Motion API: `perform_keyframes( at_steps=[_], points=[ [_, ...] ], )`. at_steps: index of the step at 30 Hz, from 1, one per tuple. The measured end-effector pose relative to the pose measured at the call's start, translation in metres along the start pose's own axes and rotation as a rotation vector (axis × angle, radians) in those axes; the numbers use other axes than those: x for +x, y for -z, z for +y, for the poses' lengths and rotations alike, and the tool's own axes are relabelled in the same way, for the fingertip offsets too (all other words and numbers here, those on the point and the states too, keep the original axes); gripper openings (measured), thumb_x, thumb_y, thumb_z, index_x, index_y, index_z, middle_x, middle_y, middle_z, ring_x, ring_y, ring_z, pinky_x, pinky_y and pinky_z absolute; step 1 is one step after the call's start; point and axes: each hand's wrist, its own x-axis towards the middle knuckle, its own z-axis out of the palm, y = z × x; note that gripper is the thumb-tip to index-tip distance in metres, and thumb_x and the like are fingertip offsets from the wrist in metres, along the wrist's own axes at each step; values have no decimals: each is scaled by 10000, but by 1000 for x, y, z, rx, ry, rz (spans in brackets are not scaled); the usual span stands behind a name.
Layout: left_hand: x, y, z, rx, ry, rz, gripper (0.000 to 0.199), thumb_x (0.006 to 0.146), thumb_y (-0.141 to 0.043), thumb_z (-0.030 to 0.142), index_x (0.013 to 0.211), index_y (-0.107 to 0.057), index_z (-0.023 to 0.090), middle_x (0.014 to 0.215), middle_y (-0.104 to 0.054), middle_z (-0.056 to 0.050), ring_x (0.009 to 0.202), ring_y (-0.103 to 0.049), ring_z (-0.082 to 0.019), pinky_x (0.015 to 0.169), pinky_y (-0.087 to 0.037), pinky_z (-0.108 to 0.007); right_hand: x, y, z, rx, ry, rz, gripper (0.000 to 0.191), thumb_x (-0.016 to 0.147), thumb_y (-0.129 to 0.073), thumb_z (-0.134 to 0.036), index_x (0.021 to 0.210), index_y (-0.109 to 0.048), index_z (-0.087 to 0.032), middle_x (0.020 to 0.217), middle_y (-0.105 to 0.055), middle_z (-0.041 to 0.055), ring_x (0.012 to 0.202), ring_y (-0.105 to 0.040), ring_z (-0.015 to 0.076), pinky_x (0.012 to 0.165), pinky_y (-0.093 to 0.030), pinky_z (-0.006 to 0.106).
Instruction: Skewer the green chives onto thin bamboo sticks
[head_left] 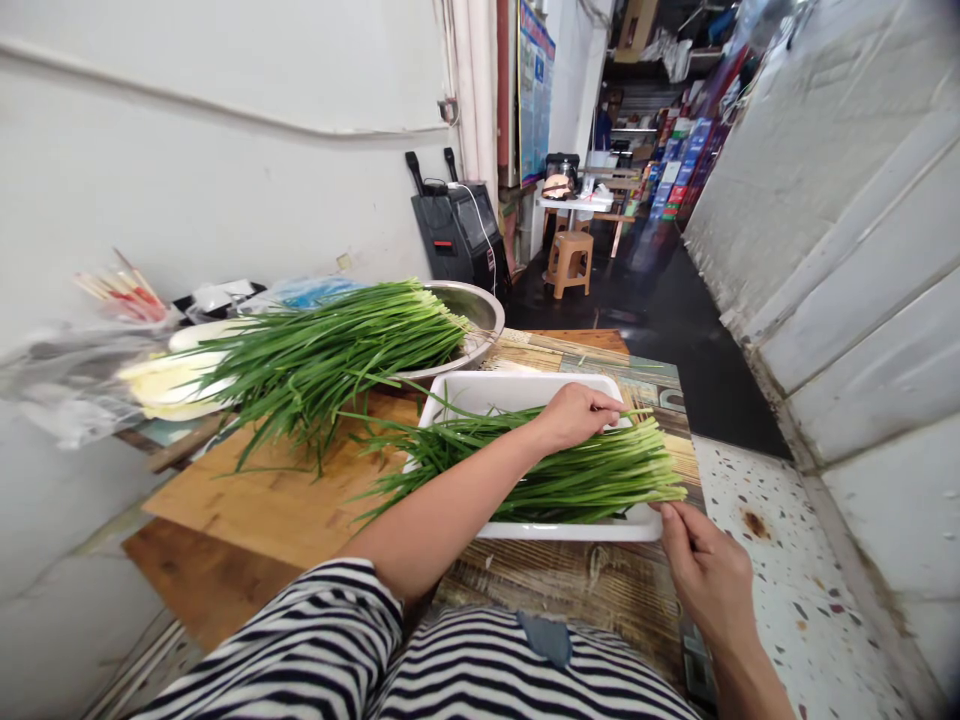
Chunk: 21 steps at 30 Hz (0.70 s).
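A bundle of green chives (555, 470) lies in a white rectangular tray (525, 385), pale stem ends to the right. Reaching across the bundle, my left hand (576, 414) is closed at its far right side, fingers pinched at a thin stalk near the stem ends. My right hand (705, 560) is closed at the tray's near right corner, thumb and forefinger pressed together; whatever is between them is too small to make out. A larger heap of chives (337, 345) rests on a metal bowl (484, 310) behind and left, its leaves hanging over a wooden board (277, 490).
Pale cabbage (176, 385) and plastic bags (67, 380) are at the left by the wall. Behind the bowl stands a black speaker (461, 230). Farther back are a brown stool (568, 262), a small white table (577, 203) and stacked boxes (679, 170).
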Motion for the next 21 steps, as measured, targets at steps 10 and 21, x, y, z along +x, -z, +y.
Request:
perform_keyframes(
  at_steps=[10, 21],
  points=[
    [-2, 10, 7, 137, -217, -144, 262, 805, -605, 253, 994, -747, 139, 1010, -733, -74, 945, -656, -154, 908, -464, -239, 7, 2, -5, -37, 78, 37, 364, 933, -433, -387, 839, -700, -159, 622, -673, 23, 475, -579, 113, 482, -414, 208],
    [-18, 30, 22, -205, -124, -504, 473, 799, -563, 568, 867, -656, 108, 749, -618, 0, 681, -549, -97, 703, -445, -230, 22, 9, -12, -44, 276, 78, 303, 939, -438, -315, 824, -680, -176, 678, -701, 19, 510, -617, 109, 501, -447, 196]
  ],
)
